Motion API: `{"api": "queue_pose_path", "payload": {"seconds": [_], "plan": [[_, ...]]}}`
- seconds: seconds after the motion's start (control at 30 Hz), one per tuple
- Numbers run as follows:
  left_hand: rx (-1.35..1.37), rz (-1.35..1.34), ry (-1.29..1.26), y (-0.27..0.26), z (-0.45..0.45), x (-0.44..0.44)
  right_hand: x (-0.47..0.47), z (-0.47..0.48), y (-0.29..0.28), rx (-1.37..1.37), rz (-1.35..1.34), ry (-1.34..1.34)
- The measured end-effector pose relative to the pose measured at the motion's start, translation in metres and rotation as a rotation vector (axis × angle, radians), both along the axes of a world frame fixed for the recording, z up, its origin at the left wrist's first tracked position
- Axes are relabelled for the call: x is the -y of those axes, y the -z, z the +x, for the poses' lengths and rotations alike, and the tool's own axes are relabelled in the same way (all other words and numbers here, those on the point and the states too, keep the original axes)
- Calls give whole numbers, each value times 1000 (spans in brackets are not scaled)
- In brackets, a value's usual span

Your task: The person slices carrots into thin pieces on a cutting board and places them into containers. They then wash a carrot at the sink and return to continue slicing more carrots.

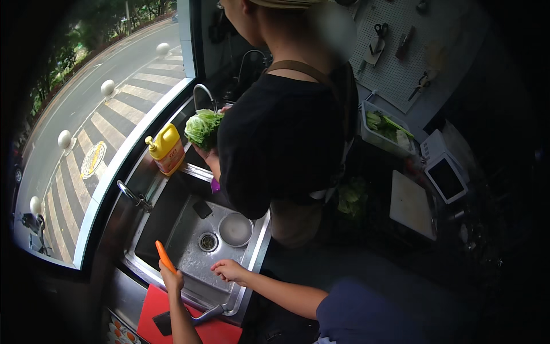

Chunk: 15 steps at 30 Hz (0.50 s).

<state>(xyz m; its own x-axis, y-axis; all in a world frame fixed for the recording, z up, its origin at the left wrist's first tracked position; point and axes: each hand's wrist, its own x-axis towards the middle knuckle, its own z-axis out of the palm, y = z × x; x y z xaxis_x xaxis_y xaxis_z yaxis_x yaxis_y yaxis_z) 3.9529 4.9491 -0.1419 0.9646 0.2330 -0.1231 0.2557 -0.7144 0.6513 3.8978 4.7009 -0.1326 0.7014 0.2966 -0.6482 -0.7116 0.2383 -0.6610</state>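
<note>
My left hand (pixel 172 277) grips a peeled-looking orange carrot (pixel 166 258) by its lower end, tip pointing up over the left rim of a stainless steel sink (pixel 189 241). Over the near right part of this basin is my right hand (pixel 230 271), fingers loosely bent and partly apart, with nothing visible in them. A round pale bowl (pixel 236 230) sits in the basin beside the drain (pixel 208 242). Below my left forearm, a cleaver (pixel 208 315) with a metal handle and dark blade lies on a red cutting board (pixel 148 307), partly hidden by the arm.
A co-worker (pixel 288 129) in a black shirt stands close ahead, holding a leafy cabbage (pixel 204 127) near a faucet. Beside them stands a yellow pump bottle (pixel 166 149). Another faucet (pixel 136 198) edges my basin. Rightward are a vegetable tub (pixel 382 139) and a white cutting board (pixel 410 204).
</note>
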Motion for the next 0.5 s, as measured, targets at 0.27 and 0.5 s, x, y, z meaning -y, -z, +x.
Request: {"api": "queue_pose_path", "payload": {"seconds": [0.27, 0.5], "plan": [[-198, -1123, -192, -66, -89, 88, 247, -215, -20, -241, -69, 530], [-560, -1228, -38, -100, -210, 230, 403, -380, -11, -143, -671, 1190]]}}
